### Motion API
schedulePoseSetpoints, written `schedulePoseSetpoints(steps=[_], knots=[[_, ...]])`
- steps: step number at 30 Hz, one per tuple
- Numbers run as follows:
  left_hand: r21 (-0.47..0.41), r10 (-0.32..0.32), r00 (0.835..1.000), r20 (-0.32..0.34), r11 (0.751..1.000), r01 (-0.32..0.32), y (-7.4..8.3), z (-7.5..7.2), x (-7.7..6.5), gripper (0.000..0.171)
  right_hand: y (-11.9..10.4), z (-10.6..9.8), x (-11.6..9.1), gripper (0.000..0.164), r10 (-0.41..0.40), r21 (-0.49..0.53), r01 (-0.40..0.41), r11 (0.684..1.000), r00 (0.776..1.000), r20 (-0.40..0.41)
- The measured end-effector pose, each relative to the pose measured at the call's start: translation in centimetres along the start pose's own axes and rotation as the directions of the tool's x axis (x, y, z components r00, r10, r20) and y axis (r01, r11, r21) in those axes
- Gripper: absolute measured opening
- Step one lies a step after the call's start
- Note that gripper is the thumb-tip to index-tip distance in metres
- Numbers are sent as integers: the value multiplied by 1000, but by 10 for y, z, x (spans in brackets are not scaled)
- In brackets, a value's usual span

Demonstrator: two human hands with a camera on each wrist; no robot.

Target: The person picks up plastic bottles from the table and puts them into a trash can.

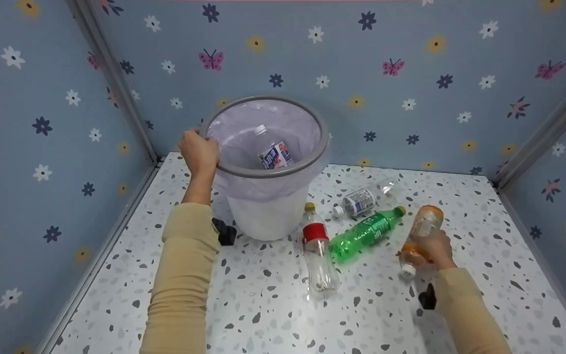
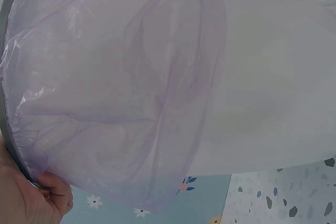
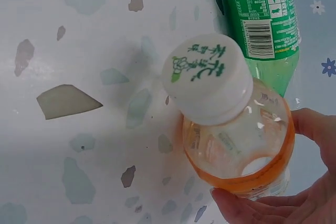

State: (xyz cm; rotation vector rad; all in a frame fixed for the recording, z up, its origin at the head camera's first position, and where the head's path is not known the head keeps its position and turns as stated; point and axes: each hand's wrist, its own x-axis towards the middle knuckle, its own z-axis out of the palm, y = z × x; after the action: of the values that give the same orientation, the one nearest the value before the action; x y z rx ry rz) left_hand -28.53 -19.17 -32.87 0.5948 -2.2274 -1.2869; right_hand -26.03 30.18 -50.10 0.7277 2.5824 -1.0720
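Observation:
My left hand (image 1: 200,151) grips the grey rim (image 1: 320,129) of a white trash can (image 1: 268,216) lined with a thin lilac bag (image 2: 131,77). Inside the can leans a clear bottle (image 1: 276,155) with a blue, red and white label. On the right, my right hand (image 1: 435,247) holds an orange-banded clear plastic bottle (image 1: 429,216), its white cap (image 3: 207,77) pointing towards me. In the right wrist view, thumb and fingers wrap around that bottle's sides. A green bottle (image 1: 369,233) lies close to it.
A clear bottle with a red label (image 1: 315,232) lies in front of the can. Behind the green one is another clear bottle (image 1: 361,200) with a white cap. The speckled tabletop (image 1: 283,319) is enclosed by blue flowered panels (image 1: 283,59) at the back and sides.

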Motion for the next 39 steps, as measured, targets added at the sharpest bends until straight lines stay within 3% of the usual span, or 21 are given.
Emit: schedulePoseSetpoints(steps=[8, 15, 24, 28, 32, 39], knots=[[-5, 0, 1000, 4, 1000, 0, 0, 0, -1, 29, 2, -5, 2, 73, 35, 10, -35, 999, 999, 13], [6, 11, 1000, -9, 1000, -11, 1, -1, 0, 27, -1, -13, -5, 70, -72, -53, 71, 996, 997, -19], [-3, 26, 999, -19, 1000, -26, 0, 0, 0, 27, -17, -23, -16, 78, -171, -122, 168, 978, 985, -18], [1, 23, 1000, -18, 1000, -23, -1, 1, 0, 27, -26, -28, -25, 80, -265, -148, 259, 954, 964, -21], [2, 19, 1000, -17, 1000, -19, -1, 0, 1, 26, -35, -32, -35, 80, -371, -146, 363, 920, 928, -28], [2, 12, 1000, -8, 1000, -12, 0, 0, 0, 28, -57, -41, -54, 78, -467, -110, 462, 880, 884, -26]])
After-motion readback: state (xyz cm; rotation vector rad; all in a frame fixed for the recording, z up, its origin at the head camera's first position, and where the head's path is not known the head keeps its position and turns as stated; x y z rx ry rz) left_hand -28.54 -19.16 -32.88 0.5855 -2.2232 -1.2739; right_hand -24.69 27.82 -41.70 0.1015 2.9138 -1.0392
